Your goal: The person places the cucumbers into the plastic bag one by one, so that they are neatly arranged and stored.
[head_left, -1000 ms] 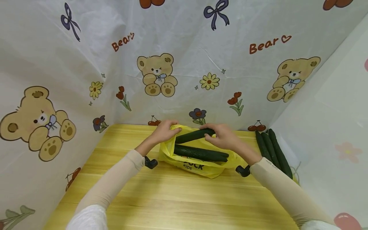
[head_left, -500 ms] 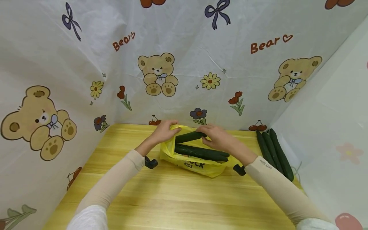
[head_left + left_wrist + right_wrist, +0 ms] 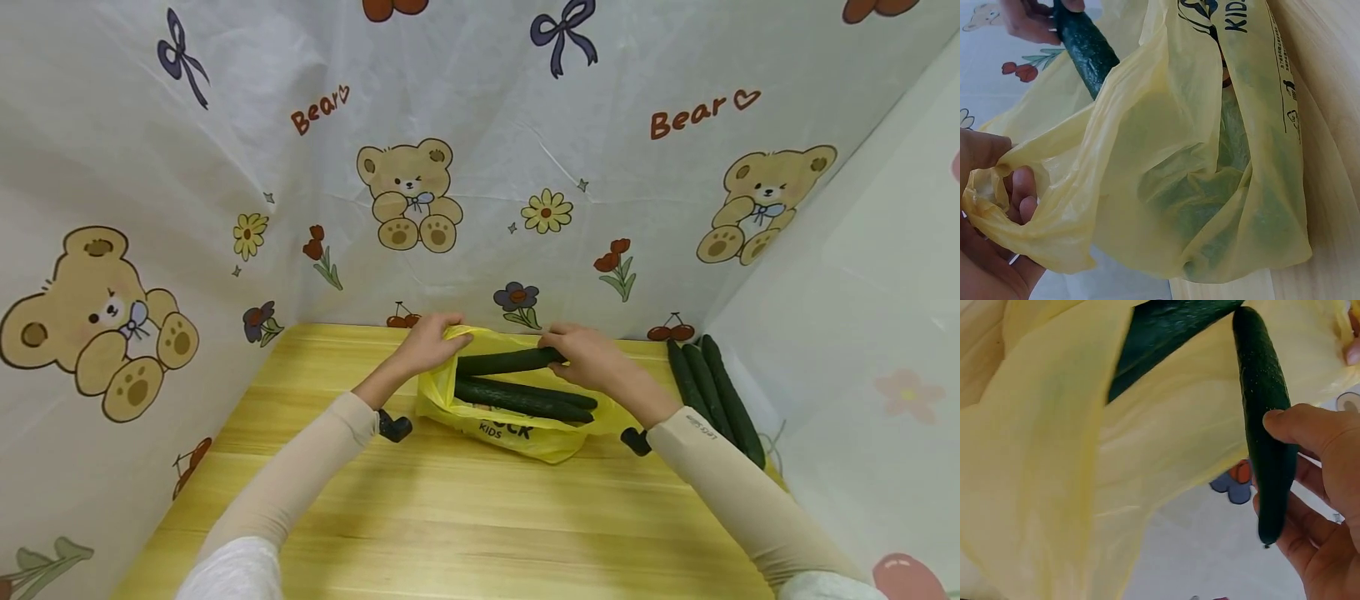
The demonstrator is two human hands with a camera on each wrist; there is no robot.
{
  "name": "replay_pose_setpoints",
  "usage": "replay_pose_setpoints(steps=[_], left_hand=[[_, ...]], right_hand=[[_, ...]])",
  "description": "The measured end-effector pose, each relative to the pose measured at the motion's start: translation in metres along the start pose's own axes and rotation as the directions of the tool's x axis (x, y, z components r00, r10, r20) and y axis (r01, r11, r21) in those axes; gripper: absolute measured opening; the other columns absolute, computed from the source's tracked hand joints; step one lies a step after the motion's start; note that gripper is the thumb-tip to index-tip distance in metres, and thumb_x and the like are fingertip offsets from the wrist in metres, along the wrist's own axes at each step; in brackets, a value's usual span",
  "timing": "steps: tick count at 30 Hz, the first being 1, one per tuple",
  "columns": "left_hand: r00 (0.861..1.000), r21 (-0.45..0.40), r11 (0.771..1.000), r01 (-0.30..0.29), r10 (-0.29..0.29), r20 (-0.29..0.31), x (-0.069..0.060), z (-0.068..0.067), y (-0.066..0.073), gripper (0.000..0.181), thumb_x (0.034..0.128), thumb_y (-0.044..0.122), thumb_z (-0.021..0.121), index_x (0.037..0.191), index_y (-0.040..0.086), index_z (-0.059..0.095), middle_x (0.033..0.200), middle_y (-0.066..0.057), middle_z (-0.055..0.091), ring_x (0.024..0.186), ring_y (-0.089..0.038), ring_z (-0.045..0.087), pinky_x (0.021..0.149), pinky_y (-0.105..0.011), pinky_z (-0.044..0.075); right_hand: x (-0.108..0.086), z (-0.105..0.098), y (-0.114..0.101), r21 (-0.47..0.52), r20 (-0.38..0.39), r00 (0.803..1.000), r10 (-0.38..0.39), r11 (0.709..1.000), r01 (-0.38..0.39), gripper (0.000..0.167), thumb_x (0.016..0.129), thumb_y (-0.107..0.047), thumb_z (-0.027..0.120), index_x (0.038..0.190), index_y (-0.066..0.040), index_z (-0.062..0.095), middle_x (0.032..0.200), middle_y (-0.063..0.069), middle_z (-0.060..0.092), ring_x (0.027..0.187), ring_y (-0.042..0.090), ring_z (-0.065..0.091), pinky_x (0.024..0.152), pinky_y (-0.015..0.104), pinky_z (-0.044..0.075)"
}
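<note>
A yellow plastic bag (image 3: 540, 447) lies on the table with its mouth spread wide. My left hand (image 3: 427, 343) grips the bag's left handle; in the left wrist view the fingers (image 3: 1022, 184) curl through the thin plastic. My right hand (image 3: 588, 358) holds a dark green cucumber (image 3: 502, 362) by its right end, thumb on one side and fingers on the other in the right wrist view (image 3: 1266, 425). That cucumber's left end reaches into the bag. Below it, other cucumbers (image 3: 525, 400) lie side by side inside the bag.
Several more cucumbers (image 3: 712, 392) lie along the right edge of the wooden table (image 3: 480, 517). A white cloth with bear prints (image 3: 408, 196) hangs close behind the bag, with a pale cloth (image 3: 877, 333) at the right.
My right hand first slid left with the cucumber, then came back right. The cucumber now lies more level. My left hand has stayed on the bag.
</note>
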State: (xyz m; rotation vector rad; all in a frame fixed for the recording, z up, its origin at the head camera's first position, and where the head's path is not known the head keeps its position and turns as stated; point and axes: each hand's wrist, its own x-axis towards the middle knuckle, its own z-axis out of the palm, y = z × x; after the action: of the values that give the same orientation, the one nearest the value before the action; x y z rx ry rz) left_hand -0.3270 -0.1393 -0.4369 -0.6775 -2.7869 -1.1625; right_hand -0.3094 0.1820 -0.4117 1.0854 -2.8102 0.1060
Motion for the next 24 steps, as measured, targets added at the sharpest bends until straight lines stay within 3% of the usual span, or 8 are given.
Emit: replay_pose_setpoints(steps=[5,10,15,19,24], left_hand=[[1.000,0.012,1.000,0.001,-0.001,-0.009,0.000,0.002,-0.001,0.010,0.1075,0.029,0.068,0.104,0.020,0.072,0.095,-0.004,0.069,0.079,-0.021,0.056,0.083,-0.043,0.047],[0.999,0.097,0.995,-0.018,0.015,0.034,0.001,0.007,-0.003,0.009,0.1074,0.025,0.069,0.113,0.020,0.074,0.111,-0.004,0.077,0.084,-0.019,0.063,0.081,-0.039,0.052],[1.000,0.081,0.997,0.003,-0.004,0.020,0.003,0.009,-0.004,0.013,0.1078,0.023,0.068,0.119,0.019,0.073,0.102,-0.006,0.075,0.069,-0.018,0.058,0.066,-0.034,0.048],[1.000,0.056,0.998,0.010,-0.011,0.000,0.003,0.007,-0.004,0.012,0.1068,0.022,0.069,0.117,0.017,0.074,0.098,-0.007,0.073,0.065,-0.017,0.055,0.062,-0.032,0.045],[0.999,0.050,0.998,0.036,-0.037,0.021,0.001,0.006,-0.003,0.011,0.1071,0.024,0.068,0.115,0.018,0.073,0.092,-0.005,0.070,0.060,-0.015,0.050,0.059,-0.030,0.043]], right_hand=[[-0.002,0.006,0.007,-0.006,0.010,0.999,0.050,0.999,-0.050,0.030,0.097,-0.019,0.082,0.126,-0.011,0.075,0.127,0.010,0.072,0.108,0.030,0.073,0.086,0.046,0.063],[-0.004,0.007,0.009,0.005,-0.013,0.998,0.059,0.998,-0.059,0.029,0.099,-0.025,0.080,0.125,-0.012,0.076,0.130,0.010,0.073,0.114,0.031,0.068,0.089,0.048,0.061],[-0.010,0.002,0.009,0.045,-0.025,0.998,0.062,0.997,-0.061,0.030,0.099,-0.026,0.079,0.124,-0.010,0.077,0.129,0.011,0.073,0.115,0.034,0.068,0.092,0.052,0.061],[-0.016,-0.001,0.012,0.070,-0.037,0.997,0.074,0.995,-0.071,0.029,0.099,-0.024,0.079,0.123,-0.008,0.077,0.128,0.013,0.074,0.119,0.036,0.068,0.095,0.054,0.060],[-0.029,-0.006,0.022,0.088,-0.024,0.994,0.108,0.990,-0.106,0.030,0.100,-0.024,0.078,0.124,-0.006,0.077,0.129,0.016,0.074,0.122,0.039,0.069,0.097,0.055,0.061]])
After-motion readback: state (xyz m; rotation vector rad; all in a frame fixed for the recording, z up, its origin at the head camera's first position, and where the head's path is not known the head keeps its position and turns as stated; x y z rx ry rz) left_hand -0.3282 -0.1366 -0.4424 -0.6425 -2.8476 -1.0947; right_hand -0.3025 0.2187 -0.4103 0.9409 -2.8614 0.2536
